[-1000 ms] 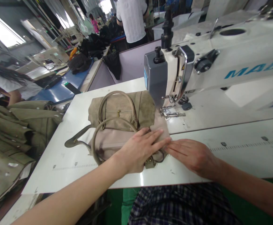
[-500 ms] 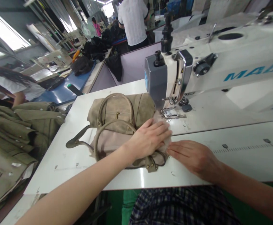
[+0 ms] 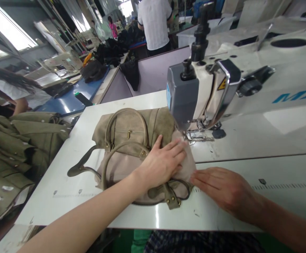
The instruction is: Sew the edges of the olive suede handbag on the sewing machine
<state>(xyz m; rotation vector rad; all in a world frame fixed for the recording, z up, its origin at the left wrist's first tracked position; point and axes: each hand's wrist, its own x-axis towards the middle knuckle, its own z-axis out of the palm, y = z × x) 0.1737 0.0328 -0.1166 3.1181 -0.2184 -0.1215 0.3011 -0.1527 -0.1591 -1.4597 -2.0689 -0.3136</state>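
Observation:
A tan suede handbag (image 3: 126,140) with two looped handles and a zip pocket lies flat on the white sewing table (image 3: 71,175). My left hand (image 3: 162,161) rests flat on the bag's right side, fingers stretched toward the needle. My right hand (image 3: 221,188) lies flat on the table just right of the bag, its fingertips touching the bag's pale edge. The presser foot (image 3: 197,135) of the white sewing machine (image 3: 247,88) sits right beyond the bag's upper right corner.
A stack of olive-green bag pieces (image 3: 13,147) lies at the left. A person in a white shirt (image 3: 155,21) stands at the back beside tables with dark goods. Another person sits at the far left (image 3: 8,91). A blue table (image 3: 71,100) lies behind.
My left hand slid forward over the bag toward the machine's foot, and the bag shifted with it. The view moved closer to the machine. My right hand stayed flat at the bag's edge.

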